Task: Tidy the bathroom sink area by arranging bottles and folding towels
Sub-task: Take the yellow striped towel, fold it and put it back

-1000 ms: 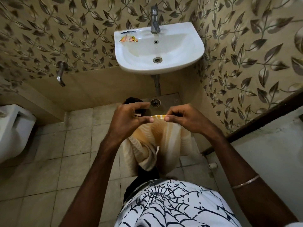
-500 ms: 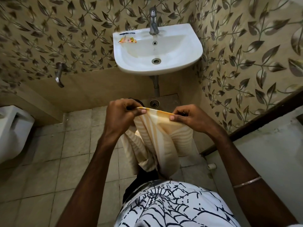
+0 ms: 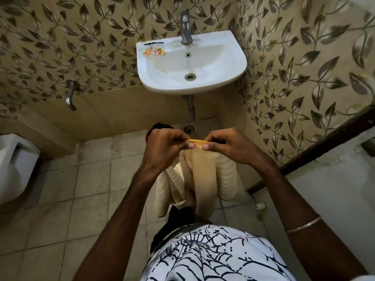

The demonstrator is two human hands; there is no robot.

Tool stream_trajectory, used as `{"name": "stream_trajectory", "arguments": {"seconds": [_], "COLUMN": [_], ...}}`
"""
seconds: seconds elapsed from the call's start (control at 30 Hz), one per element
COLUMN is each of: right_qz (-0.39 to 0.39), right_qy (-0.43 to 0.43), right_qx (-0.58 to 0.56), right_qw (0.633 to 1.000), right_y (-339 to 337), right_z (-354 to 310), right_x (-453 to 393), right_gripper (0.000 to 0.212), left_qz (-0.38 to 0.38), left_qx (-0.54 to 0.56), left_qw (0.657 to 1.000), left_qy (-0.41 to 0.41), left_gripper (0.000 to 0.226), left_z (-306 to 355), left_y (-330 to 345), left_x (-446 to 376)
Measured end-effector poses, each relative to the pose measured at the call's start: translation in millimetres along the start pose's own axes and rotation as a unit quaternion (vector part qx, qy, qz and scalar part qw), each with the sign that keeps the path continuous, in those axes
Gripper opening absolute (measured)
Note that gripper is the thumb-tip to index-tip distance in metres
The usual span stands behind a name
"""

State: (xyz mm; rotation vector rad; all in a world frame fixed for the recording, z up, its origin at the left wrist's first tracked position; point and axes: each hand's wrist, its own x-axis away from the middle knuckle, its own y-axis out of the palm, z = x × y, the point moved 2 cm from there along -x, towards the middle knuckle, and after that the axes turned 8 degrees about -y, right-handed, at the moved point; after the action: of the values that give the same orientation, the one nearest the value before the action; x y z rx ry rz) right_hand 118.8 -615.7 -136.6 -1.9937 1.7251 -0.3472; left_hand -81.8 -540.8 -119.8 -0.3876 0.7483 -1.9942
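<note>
A cream towel [image 3: 204,179] with pale stripes and a yellow edge hangs in folds in front of my body, below the white wall sink [image 3: 233,76]. My left hand [image 3: 164,147] pinches its top edge on the left. My right hand [image 3: 225,145] pinches the same edge on the right, thumbs close together. A small orange sachet [image 3: 154,51] and a dark thin item lie on the sink's left rim. No bottles are in view.
A steel tap [image 3: 185,29] stands at the back of the sink, with a drain pipe [image 3: 190,107] and floor drain [image 3: 189,128] beneath. A wall tap [image 3: 70,96] juts out at the left. A white toilet [image 3: 14,167] sits at far left, a door frame [image 3: 324,147] at right.
My hands spread the towel's top edge apart half a second ago, then came back together, so the edge is bunched short between them again.
</note>
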Motion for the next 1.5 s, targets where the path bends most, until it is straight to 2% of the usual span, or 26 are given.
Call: {"name": "stream_trajectory", "arguments": {"seconds": [0.1,0.17,0.27,0.37,0.5,0.6,0.7,0.83,0.93,1.07,1.17,1.27,1.5], "right_qz": [0.021,0.038,0.035,0.011,0.005,0.003,0.007,0.036,0.044,0.031,0.01,0.005,0.022], "right_qy": [0.015,0.014,-0.001,-0.016,-0.023,-0.015,-0.004,0.015,0.003,-0.029,-0.033,-0.015,0.043], "right_qx": [-0.015,-0.015,0.002,0.032,0.044,0.036,0.033,0.008,0.017,0.047,0.066,0.056,0.042], "right_qw": [1.0,0.999,0.999,0.999,0.999,0.999,0.999,0.999,0.999,0.998,0.997,0.998,0.998], "right_y": [-5,-8,-7,-2,-3,-5,-7,-14,-15,-11,-8,-10,-30], "right_z": [7,8,3,-3,-7,-6,-2,4,1,-14,-15,-9,9], "right_x": [9,13,11,4,0,2,5,13,13,1,-5,-2,19], "right_gripper": [0.005,0.004,0.007,0.011,0.025,0.022,0.013,0.007,0.004,0.007,0.013,0.015,0.006], "left_qz": [0.066,0.072,0.035,-0.037,-0.076,-0.048,-0.024,0.025,0.034,-0.054,-0.084,-0.038,0.063], "left_qx": [0.034,0.052,0.014,0.009,0.043,0.031,0.022,0.058,0.058,0.076,0.058,0.061,0.1], "left_qw": [0.996,0.994,0.999,0.999,0.996,0.998,0.999,0.998,0.997,0.995,0.995,0.997,0.99], "left_qy": [-0.039,-0.061,-0.034,-0.009,0.003,0.017,0.02,-0.014,-0.028,-0.029,0.007,-0.007,-0.072], "left_gripper": [0.013,0.014,0.036,0.057,0.032,0.016,0.011,0.01,0.018,0.052,0.037,0.022,0.014], "left_z": [-7,-10,-4,5,8,10,8,-4,-7,1,13,11,-10], "left_y": [-13,-17,-9,9,20,14,7,-9,-11,8,20,17,-5], "left_x": [-3,-3,-1,1,1,2,1,0,1,1,2,-1,-7]}}
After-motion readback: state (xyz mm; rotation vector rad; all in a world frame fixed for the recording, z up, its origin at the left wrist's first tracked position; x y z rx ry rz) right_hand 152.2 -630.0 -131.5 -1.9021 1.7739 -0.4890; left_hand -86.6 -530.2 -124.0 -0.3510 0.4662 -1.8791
